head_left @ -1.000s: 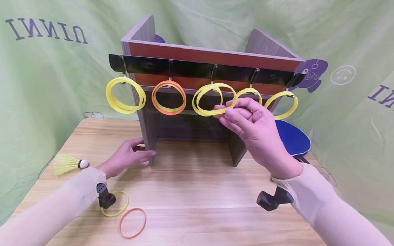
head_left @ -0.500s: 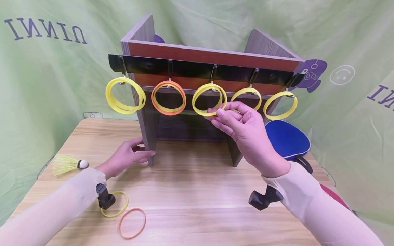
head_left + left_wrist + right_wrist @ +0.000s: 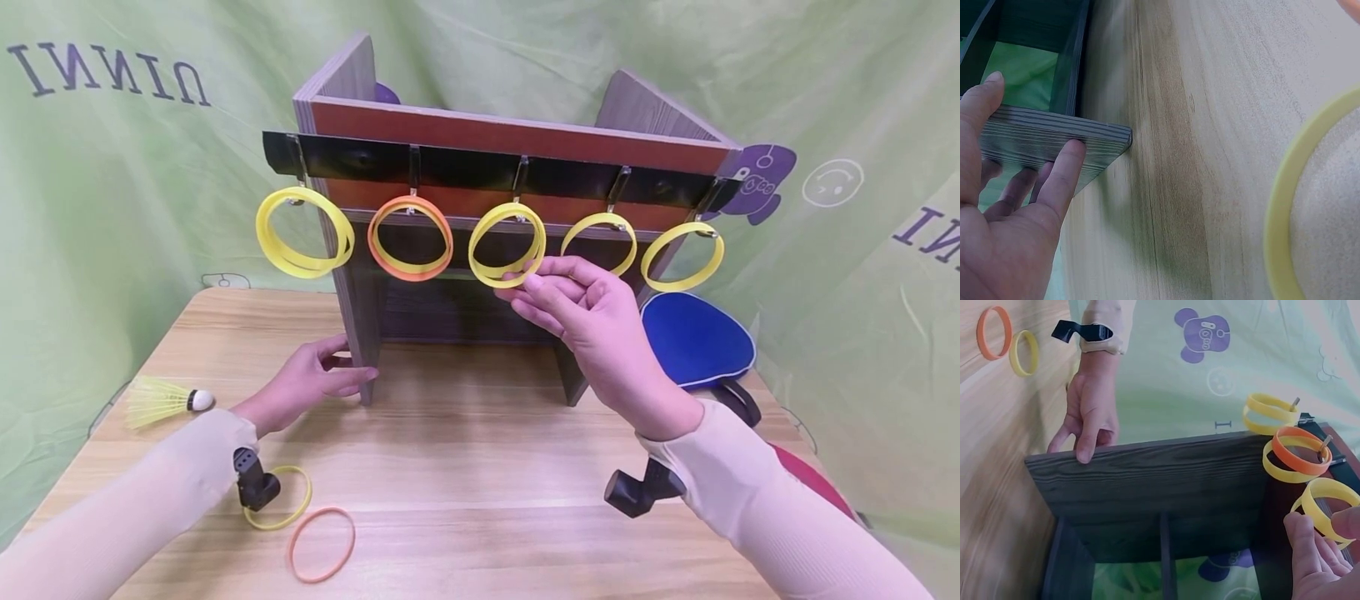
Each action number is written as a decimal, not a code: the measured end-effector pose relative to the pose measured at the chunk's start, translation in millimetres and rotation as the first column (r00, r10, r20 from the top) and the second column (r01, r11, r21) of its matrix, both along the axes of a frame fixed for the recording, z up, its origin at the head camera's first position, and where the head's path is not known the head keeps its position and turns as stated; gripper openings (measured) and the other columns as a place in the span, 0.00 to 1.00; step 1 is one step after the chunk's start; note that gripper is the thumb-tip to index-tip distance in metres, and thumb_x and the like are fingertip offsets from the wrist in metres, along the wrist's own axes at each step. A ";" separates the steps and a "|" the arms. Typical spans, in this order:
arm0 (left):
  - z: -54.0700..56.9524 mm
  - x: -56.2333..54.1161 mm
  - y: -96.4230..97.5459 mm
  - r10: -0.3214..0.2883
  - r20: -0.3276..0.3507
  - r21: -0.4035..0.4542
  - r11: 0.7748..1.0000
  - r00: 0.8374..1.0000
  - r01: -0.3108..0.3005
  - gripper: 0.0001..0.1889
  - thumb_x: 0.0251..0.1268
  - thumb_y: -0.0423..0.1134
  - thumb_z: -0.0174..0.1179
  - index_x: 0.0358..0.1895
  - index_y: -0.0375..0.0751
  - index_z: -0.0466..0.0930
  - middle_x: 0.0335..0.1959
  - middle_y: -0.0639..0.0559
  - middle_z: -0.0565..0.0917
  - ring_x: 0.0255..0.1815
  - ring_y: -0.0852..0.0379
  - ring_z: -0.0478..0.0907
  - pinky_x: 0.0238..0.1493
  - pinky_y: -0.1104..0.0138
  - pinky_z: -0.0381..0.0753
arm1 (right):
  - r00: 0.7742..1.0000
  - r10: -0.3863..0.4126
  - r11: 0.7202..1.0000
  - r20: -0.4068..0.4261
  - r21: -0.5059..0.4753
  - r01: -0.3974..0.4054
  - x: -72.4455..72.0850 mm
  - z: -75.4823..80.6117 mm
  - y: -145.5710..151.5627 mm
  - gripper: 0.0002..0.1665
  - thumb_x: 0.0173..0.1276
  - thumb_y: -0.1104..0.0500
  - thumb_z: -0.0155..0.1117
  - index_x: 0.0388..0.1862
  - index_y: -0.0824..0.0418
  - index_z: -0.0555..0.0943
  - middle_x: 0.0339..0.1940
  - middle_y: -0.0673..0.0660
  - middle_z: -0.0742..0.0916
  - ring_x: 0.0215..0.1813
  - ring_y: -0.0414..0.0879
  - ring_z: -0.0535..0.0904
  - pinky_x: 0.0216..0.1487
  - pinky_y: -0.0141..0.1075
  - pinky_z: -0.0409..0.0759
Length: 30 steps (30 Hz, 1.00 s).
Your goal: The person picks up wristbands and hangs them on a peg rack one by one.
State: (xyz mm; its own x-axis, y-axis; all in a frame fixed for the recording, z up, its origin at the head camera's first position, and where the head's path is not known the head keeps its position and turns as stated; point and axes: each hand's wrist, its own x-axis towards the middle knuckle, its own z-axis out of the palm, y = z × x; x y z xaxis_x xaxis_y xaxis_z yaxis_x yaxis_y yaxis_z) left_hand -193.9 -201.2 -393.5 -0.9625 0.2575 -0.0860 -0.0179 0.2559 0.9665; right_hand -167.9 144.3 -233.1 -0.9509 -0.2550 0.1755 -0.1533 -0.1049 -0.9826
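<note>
My right hand [image 3: 600, 337] pinches the lower right edge of a yellow ring [image 3: 475, 250], which overlaps another yellow ring at the middle hook of a black strip [image 3: 465, 167]. In the right wrist view, thumb and fingers reach that yellow ring [image 3: 1311, 499]. My left hand [image 3: 303, 383] holds the front edge of the grey wooden shelf's left panel [image 3: 358, 317] near the tabletop. In the left wrist view its fingers [image 3: 1063, 181] lie against that panel. Yellow rings [image 3: 266, 242] hang at the left hook, with an orange ring [image 3: 374, 250] over a yellow one beside them.
Yellow rings [image 3: 722, 254] also hang on the two right hooks. A loose yellow ring [image 3: 300, 507] and an orange ring [image 3: 351, 537] lie on the table [image 3: 465, 517]. A yellow shuttlecock [image 3: 161, 402] is at left; a blue paddle-shaped case [image 3: 697, 340] and red object [image 3: 810, 477] are at right.
My right hand has moved left and slightly down, bringing the pinched yellow ring over the one on the middle hook. The left hand stays on the panel.
</note>
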 end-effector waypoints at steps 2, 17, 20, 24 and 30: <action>0.0 -0.9 -1.0 0.000 -0.001 -0.009 1.000 1.000 0.000 0.36 0.70 0.39 0.70 0.78 0.36 0.66 0.66 0.28 0.78 0.49 0.66 0.85 0.54 0.63 0.92 | 1.000 0.003 1.000 0.001 0.012 -0.003 1.0 0.0 -0.7 0.15 0.77 0.68 0.62 0.60 0.68 0.77 0.46 0.49 0.94 0.53 0.47 0.92 0.61 0.38 0.88; -1.0 -0.7 0.0 -0.001 0.006 -0.011 1.000 1.000 0.001 0.37 0.70 0.39 0.70 0.78 0.35 0.66 0.67 0.28 0.77 0.49 0.66 0.85 0.55 0.61 0.92 | 0.974 0.216 0.962 0.064 0.154 -0.224 7.4 -43.1 -36.2 0.15 0.78 0.68 0.60 0.58 0.76 0.77 0.54 0.73 0.89 0.52 0.53 0.92 0.58 0.45 0.91; -2.1 -1.5 -0.1 0.002 -0.001 -0.016 1.000 1.000 -0.002 0.36 0.70 0.40 0.70 0.77 0.34 0.67 0.67 0.28 0.78 0.48 0.66 0.86 0.54 0.61 0.92 | 0.945 0.315 0.915 0.084 0.237 -0.326 9.1 -66.1 -55.7 0.14 0.78 0.68 0.61 0.56 0.76 0.79 0.51 0.74 0.90 0.51 0.59 0.92 0.56 0.46 0.92; -2.5 -1.7 -0.6 0.000 -0.019 -0.012 1.000 1.000 0.000 0.34 0.71 0.39 0.69 0.76 0.33 0.68 0.66 0.27 0.78 0.48 0.66 0.86 0.54 0.61 0.92 | 0.901 0.419 0.841 0.115 0.326 -0.433 12.7 -101.0 -84.8 0.12 0.75 0.69 0.63 0.52 0.76 0.81 0.45 0.74 0.90 0.46 0.61 0.91 0.48 0.38 0.93; -2.3 -1.9 -0.8 0.008 -0.015 -0.010 1.000 1.000 -0.008 0.34 0.71 0.39 0.69 0.75 0.32 0.69 0.67 0.27 0.77 0.48 0.66 0.86 0.53 0.63 0.92 | 0.850 0.523 0.683 0.059 0.568 -0.459 18.1 -149.5 -124.4 0.08 0.73 0.65 0.67 0.46 0.70 0.85 0.40 0.64 0.90 0.36 0.30 0.81 0.45 0.19 0.84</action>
State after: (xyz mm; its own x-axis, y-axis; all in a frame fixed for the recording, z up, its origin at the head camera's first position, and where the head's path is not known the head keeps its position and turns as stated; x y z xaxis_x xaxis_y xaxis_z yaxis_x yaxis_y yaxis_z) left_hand -195.8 -201.9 -395.8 -0.9657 0.2491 -0.0739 -0.0053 0.2653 0.9642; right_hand -149.8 19.8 -382.6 -0.6462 -0.7611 -0.0569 -0.3347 0.3497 -0.8750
